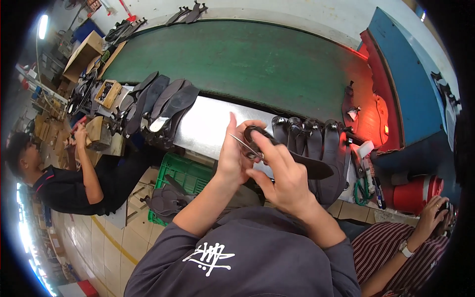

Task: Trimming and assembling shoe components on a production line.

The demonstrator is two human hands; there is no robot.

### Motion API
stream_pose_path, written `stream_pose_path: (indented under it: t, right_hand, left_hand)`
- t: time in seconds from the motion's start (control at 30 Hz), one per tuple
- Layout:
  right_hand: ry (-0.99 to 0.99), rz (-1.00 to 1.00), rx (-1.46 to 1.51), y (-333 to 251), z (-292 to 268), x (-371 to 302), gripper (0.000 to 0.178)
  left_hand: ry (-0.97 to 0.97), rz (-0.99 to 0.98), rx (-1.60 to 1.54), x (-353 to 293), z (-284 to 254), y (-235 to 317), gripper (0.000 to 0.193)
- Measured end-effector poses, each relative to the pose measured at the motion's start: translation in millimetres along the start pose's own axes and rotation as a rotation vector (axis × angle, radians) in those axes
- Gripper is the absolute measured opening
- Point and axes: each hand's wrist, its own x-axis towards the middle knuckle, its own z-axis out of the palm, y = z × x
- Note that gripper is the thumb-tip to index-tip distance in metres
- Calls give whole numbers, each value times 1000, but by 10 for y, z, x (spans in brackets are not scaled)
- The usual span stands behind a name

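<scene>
In front of my chest, both hands are on a dark sandal [314, 167] with a flat sole that points off to the right. My left hand [233, 156] supports its near end from the left, thumb raised and fingers partly hidden behind it. From the right, my right hand [289, 180] grips around the strap area, its index finger pressed over the top. A thin, pale edge [243, 143] shows between the hands; I cannot make out what it belongs to. Just beyond my right hand, several dark strapped sandals [312, 133] lie in a row on the metal worktop [205, 126].
A green conveyor belt [232, 54] runs behind the worktop toward a blue and red housing [386, 89] glowing red. Dark soles [168, 101] are piled at left, above a green crate [185, 171]. One co-worker [74, 180] holds a red-headed tool; another [396, 247] sits at right beside a red bucket [415, 193].
</scene>
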Motion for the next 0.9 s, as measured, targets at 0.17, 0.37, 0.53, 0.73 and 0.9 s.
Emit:
stream_pose_path:
  t: [0.17, 0.37, 0.53, 0.73, 0.9]
  right_hand:
    - [12, 154, 502, -126, -267, 313, 29]
    - [-63, 512, 1111, -11, -73, 268, 27]
    - [38, 558, 666, 418, -18, -216, 37]
    - [-165, 677, 868, 318, 119, -495, 58]
    - [-209, 769, 1064, 332, 230, -598, 65]
  left_hand:
    - [-429, 323, 402, -186, 70, 373, 44]
    - [-393, 390, 380, 213, -88, 143, 41]
    - [-154, 76, 187, 282, -365, -119, 49]
    - [-153, -93, 75, 245, -465, -399, 60]
    - [-189, -182, -9, 181, -464, -546, 57]
